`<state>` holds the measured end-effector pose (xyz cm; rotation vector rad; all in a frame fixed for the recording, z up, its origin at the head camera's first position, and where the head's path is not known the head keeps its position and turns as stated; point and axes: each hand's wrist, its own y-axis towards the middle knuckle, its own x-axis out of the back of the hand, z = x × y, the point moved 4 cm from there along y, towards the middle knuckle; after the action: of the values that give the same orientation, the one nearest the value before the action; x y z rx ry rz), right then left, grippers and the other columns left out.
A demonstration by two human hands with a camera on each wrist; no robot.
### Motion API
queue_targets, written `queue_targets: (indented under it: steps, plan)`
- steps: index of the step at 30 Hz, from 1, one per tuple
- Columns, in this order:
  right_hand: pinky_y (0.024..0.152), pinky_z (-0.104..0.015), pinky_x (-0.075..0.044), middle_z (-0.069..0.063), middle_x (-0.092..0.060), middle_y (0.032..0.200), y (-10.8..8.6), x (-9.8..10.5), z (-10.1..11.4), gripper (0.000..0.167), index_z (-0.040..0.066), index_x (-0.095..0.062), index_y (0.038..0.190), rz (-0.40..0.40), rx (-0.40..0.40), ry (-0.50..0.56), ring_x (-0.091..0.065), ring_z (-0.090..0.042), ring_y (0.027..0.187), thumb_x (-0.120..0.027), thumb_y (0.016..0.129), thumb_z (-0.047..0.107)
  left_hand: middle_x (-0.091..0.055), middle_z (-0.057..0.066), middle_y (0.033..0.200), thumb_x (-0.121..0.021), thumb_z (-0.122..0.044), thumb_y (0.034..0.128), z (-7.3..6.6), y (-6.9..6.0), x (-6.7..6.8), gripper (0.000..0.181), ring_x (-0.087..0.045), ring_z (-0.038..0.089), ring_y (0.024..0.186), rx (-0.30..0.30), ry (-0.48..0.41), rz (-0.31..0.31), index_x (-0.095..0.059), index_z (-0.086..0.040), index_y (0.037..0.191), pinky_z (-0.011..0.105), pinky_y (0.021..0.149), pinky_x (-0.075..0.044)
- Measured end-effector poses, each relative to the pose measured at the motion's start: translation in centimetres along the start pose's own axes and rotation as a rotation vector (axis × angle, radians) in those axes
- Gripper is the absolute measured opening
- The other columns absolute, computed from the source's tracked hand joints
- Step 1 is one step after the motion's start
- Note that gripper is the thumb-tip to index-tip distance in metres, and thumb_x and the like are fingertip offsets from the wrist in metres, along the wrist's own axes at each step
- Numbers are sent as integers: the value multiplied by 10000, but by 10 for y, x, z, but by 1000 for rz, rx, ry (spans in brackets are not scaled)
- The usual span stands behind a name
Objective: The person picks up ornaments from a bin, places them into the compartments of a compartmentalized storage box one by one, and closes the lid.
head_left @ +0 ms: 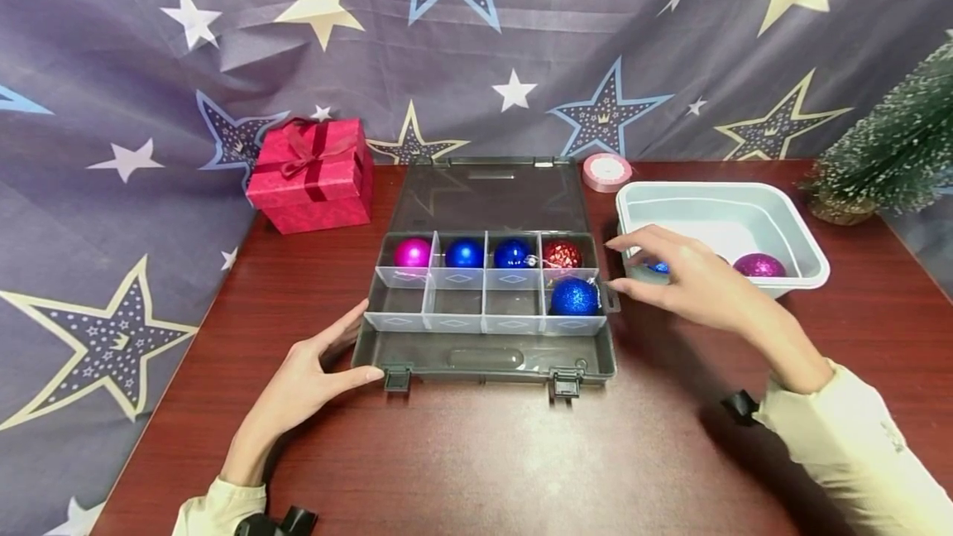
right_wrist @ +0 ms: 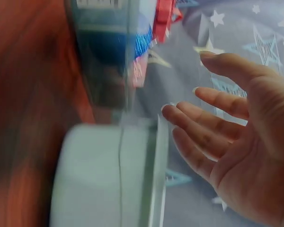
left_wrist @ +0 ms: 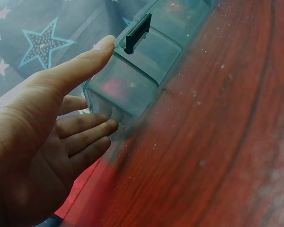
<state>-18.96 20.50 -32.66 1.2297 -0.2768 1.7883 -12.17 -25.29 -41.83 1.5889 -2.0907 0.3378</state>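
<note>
Right hand: your right hand (head_left: 692, 275) is hovering right of the frame's centre, partly over the left end of the pale tub (head_left: 782, 222).
Right fingers: they are standing apart from the thumb and holding nothing, their tips pointing left towards the divided case (head_left: 417, 346).
Balls in the tub: the purple glitter ball (head_left: 759, 265) is lying at the near side of the tub, at the right of the frame; a blue ball (head_left: 658, 267) is showing only in part beneath your hand. Both are lying to the right of your fingertips, so you are pointing away from them.
Ball in the case: the blue glitter ball (head_left: 575, 298) is sitting in the near row's rightmost compartment, just left of your right thumb tip.
Long axes: case and tub are both running left to right across the frame; the balls, being round, are offering none.
Left hand: your left hand (head_left: 313, 375) is bracing the case's near left corner, lower left of centre, fingers extended and thumb resting near a latch (head_left: 397, 377).
Nearer hand: your right is lying closer to the tub.
</note>
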Motion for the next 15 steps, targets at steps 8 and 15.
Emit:
queue_targets:
  steps: [8, 15]
  plan:
    - [822, -134, -485, -113, -712, 1192, -24, 33, -29, 423, 52, -689, 1283, -72, -150, 3, -700, -169, 958, -827, 885, 96, -622, 36, 1421, -875, -199, 864, 0, 0, 2, 881, -591, 112, 1284, 22, 20, 3, -408, -248, 1609, 128, 1043, -392]
    - [749, -96, -470, -118, -739, 1127, -39, 45, -55, 422, 49, -682, 1295, -84, -271, 30, -639, 72, 916, -815, 899, 111, -625, 31, 1417, -880, -197, 858, 0, 0, 1, 887, -585, 102, 1289, 24, 11, 1, -410, -243, 1609, 129, 1047, -389]
